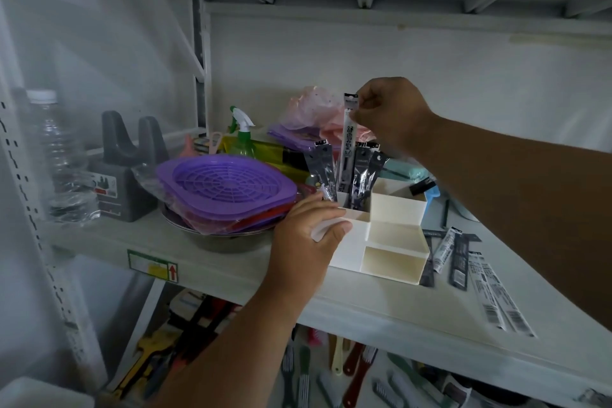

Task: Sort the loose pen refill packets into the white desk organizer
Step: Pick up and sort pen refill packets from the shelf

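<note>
At nine o'clock on the shelf [231, 278] stands a clear bottle [58, 156], with a purple tray [228, 187] just right of it, and my left hand [308, 235] rests its grip on the white desk organizer's [387, 242] left wall, thumb curled over the rim. My right hand [387, 113], at twelve o'clock above the organizer, pinches the top of one refill packet [347, 139] upright over the back-left compartment, where other packets [361, 172] stand. Loose packets [490, 285] lie at three o'clock beside the organizer.
</note>
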